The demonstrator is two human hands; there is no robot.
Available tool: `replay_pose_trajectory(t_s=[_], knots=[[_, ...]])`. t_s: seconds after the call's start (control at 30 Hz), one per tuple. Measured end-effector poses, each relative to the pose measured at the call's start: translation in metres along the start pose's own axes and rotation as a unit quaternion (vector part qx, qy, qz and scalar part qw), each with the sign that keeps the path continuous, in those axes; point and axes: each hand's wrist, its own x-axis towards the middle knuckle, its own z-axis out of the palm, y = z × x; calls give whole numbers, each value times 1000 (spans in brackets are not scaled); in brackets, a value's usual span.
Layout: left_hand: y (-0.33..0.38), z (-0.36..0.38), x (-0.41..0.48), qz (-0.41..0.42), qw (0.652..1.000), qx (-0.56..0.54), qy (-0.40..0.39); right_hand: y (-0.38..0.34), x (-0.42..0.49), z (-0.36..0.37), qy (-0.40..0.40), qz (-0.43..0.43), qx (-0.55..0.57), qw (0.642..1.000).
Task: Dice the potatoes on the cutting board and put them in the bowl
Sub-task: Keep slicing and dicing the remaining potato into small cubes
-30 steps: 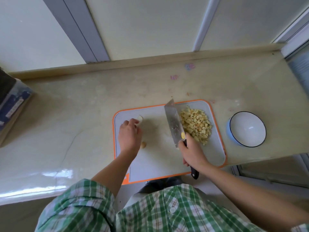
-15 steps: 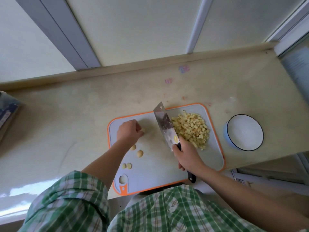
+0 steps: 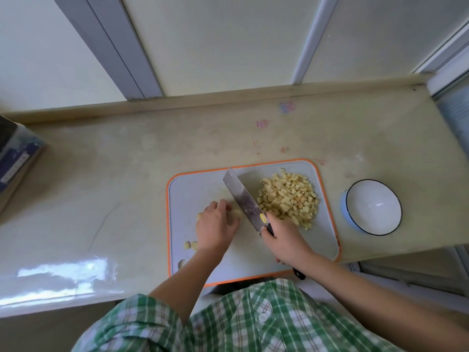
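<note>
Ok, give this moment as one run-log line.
phase: dicing | right hand: grips cleaver | left hand: holds potato piece | diced pile: on board | bowl: empty

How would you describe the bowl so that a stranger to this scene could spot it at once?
Start at the pale countertop, then find the orange-rimmed cutting board near its front edge. Just right of the board, apart from it, stands the bowl: white inside, dark-rimmed and, unlike the board, empty.

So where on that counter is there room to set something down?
Left of the board, the counter lies bare up to the box; a bare strip runs behind the board. The board is crowded: dice, knife, left hand, right hand. The bowl fills the right end.
</note>
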Motion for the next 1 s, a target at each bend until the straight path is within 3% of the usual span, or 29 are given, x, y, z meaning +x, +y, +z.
replay_pose_trajectory(t_s=[0.27, 0.57, 0.77, 1.0], knots=[[-10, 12, -15, 78, 994, 64, 36, 3, 3, 10, -6, -24, -64, 998], [-15, 10, -19, 133, 987, 69, 61, 1, -2, 24, 16, -22, -24, 999], [-18, 10, -14, 164, 982, 91, 28, -2, 0, 40, 14, -34, -55, 998], [-18, 6, -9, 192, 974, 120, 18, -14, 17, 48, 63, -18, -38, 997]])
